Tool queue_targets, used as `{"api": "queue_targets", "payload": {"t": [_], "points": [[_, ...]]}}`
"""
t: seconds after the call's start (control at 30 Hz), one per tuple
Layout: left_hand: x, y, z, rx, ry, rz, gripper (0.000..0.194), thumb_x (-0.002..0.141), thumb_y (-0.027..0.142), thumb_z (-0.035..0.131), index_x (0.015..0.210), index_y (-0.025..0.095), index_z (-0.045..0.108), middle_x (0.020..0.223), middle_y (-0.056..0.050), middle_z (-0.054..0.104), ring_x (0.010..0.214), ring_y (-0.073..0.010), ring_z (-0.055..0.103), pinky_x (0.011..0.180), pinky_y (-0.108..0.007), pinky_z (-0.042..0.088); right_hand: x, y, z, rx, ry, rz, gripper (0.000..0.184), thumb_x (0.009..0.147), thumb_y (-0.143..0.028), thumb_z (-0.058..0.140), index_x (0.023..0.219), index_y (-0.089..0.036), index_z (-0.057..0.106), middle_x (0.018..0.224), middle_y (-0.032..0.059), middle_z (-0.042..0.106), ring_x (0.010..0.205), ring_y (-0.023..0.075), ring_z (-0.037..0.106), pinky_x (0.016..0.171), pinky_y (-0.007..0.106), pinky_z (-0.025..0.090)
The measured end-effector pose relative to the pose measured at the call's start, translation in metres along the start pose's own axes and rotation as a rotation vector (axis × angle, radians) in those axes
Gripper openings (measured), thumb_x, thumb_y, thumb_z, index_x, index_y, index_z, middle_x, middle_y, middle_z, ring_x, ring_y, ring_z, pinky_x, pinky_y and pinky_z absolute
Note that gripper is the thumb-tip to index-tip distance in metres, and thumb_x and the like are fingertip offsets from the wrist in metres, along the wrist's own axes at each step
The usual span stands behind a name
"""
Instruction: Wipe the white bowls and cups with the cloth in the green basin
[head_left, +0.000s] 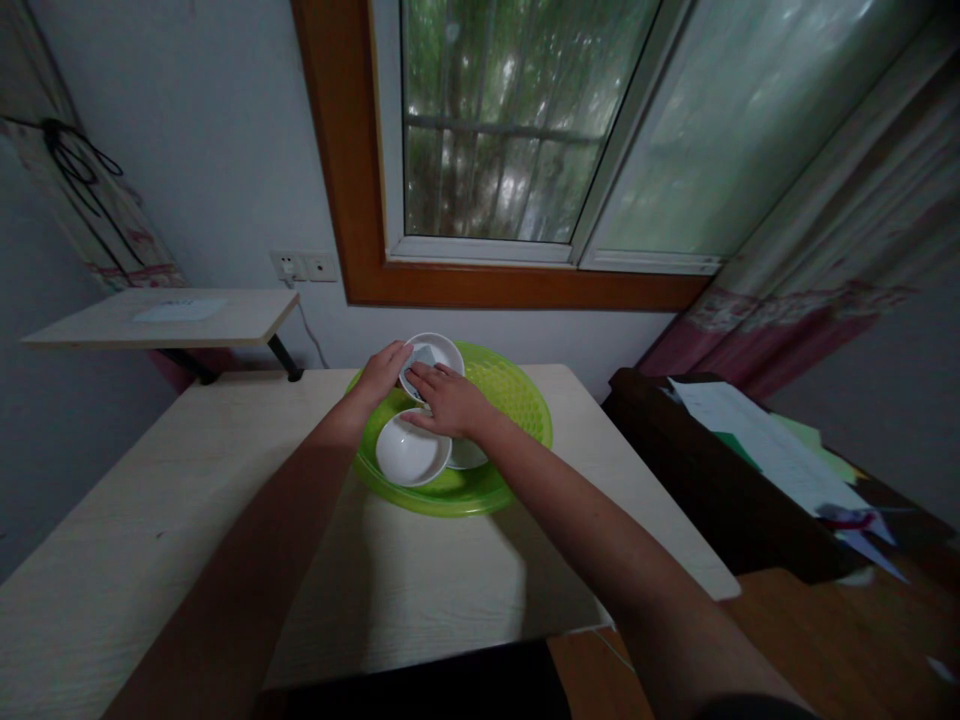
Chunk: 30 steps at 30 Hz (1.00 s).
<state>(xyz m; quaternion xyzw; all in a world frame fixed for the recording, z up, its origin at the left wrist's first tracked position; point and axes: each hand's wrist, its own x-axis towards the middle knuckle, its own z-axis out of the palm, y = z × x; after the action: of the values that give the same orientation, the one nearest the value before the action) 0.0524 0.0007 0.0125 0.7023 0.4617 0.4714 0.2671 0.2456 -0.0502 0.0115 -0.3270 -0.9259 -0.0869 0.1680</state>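
A round green plastic basket tray (pixel 517 385) stands on the table with white bowls in it. My left hand (pixel 381 372) grips the left rim of the far white bowl (pixel 448 350), which tilts a little. Inside that bowl my right hand (pixel 454 402) presses a pale grey-blue cloth (pixel 424 355) against the wall, its fingers stretched over it. A second white bowl (pixel 412 452) sits at the tray's near left, just below my right hand. Part of another white bowl (pixel 468 456) shows under my right wrist, mostly hidden.
The light wooden table (pixel 315 540) meets the wall under the window. A raised shelf (pixel 172 312) with a sheet of paper stands at the left. Right of the table, a dark wooden cabinet (pixel 705 490) carries papers. A wall socket (pixel 289 266) has a cable plugged in.
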Motion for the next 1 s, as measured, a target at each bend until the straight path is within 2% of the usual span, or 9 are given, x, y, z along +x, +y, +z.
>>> {"api": "queue_targets", "payload": {"t": [0.13,0.33,0.47,0.57,0.67,0.73,0.8,0.87,1.0], "points": [[-0.001,0.005,0.001,-0.035,-0.011,0.006,0.035,0.094,0.055,0.046,0.089,0.023,0.059,0.100,-0.008,0.069,0.099,-0.0230,0.061,0.097,-0.034,0.050,0.000,0.001,0.000,-0.056,0.016,0.061,0.085,0.102,-0.068,0.051,0.160,-0.007,0.042,0.165,0.0232,0.044,0.156,0.0340,0.040,0.130,0.053,0.028],[-0.003,0.011,0.000,-0.084,0.015,-0.048,0.038,0.094,0.057,0.048,0.093,0.021,0.062,0.095,-0.008,0.068,0.088,-0.0222,0.062,0.083,-0.034,0.052,0.002,-0.001,-0.007,-0.157,0.097,0.176,0.087,0.099,-0.067,0.057,0.150,0.004,0.052,0.158,0.0289,0.051,0.150,0.0390,0.046,0.130,0.052,0.026],[-0.003,0.008,-0.001,-0.008,0.042,-0.064,0.037,0.095,0.055,0.047,0.087,0.021,0.060,0.085,-0.006,0.066,0.082,-0.0216,0.060,0.076,-0.033,0.051,0.005,-0.006,-0.015,-0.210,0.056,0.217,0.079,0.099,-0.068,0.056,0.129,0.004,0.068,0.133,0.0319,0.069,0.131,0.0392,0.061,0.124,0.052,0.033],[-0.003,0.007,-0.002,0.029,0.030,-0.077,0.038,0.096,0.055,0.046,0.087,0.021,0.060,0.082,-0.004,0.065,0.082,-0.0214,0.059,0.074,-0.032,0.050,0.007,-0.013,-0.021,-0.221,-0.026,0.247,0.069,0.101,-0.066,0.053,0.108,-0.002,0.077,0.108,0.0281,0.077,0.110,0.0371,0.070,0.112,0.051,0.043],[-0.002,0.004,-0.002,0.019,0.033,-0.070,0.037,0.097,0.055,0.047,0.084,0.022,0.059,0.081,-0.004,0.064,0.082,-0.0214,0.059,0.076,-0.033,0.050,0.008,-0.017,-0.026,-0.211,-0.065,0.255,0.062,0.103,-0.063,0.051,0.101,-0.007,0.079,0.100,0.0242,0.078,0.100,0.0348,0.073,0.098,0.047,0.049],[-0.001,0.001,-0.003,0.005,0.045,-0.060,0.037,0.098,0.054,0.046,0.084,0.022,0.059,0.082,-0.005,0.064,0.083,-0.0215,0.059,0.080,-0.034,0.051,0.008,-0.016,-0.027,-0.198,-0.065,0.224,0.055,0.104,-0.058,0.053,0.102,-0.009,0.079,0.102,0.0221,0.079,0.099,0.0337,0.073,0.094,0.046,0.050],[0.000,-0.002,-0.004,-0.008,0.066,-0.046,0.037,0.099,0.053,0.046,0.086,0.022,0.061,0.087,-0.006,0.065,0.086,-0.0220,0.060,0.086,-0.035,0.051,0.007,-0.013,-0.026,-0.182,-0.053,0.169,0.044,0.103,-0.050,0.058,0.104,-0.011,0.077,0.104,0.0195,0.079,0.101,0.0327,0.073,0.097,0.045,0.050],[0.001,-0.004,-0.004,-0.016,0.087,-0.040,0.036,0.099,0.052,0.046,0.088,0.022,0.063,0.091,-0.007,0.067,0.088,-0.0229,0.061,0.090,-0.037,0.051,0.005,-0.008,-0.022,-0.147,-0.038,0.105,0.038,0.101,-0.046,0.062,0.108,-0.011,0.076,0.107,0.0165,0.080,0.105,0.0315,0.073,0.106,0.045,0.047],[0.001,-0.004,-0.004,-0.009,0.094,-0.056,0.036,0.098,0.052,0.046,0.088,0.023,0.063,0.093,-0.008,0.068,0.089,-0.0244,0.061,0.090,-0.038,0.051,0.001,0.000,-0.012,0.007,-0.010,0.015,0.048,0.103,-0.052,0.060,0.128,-0.013,0.070,0.123,0.0129,0.078,0.120,0.0283,0.070,0.126,0.046,0.032]]}}
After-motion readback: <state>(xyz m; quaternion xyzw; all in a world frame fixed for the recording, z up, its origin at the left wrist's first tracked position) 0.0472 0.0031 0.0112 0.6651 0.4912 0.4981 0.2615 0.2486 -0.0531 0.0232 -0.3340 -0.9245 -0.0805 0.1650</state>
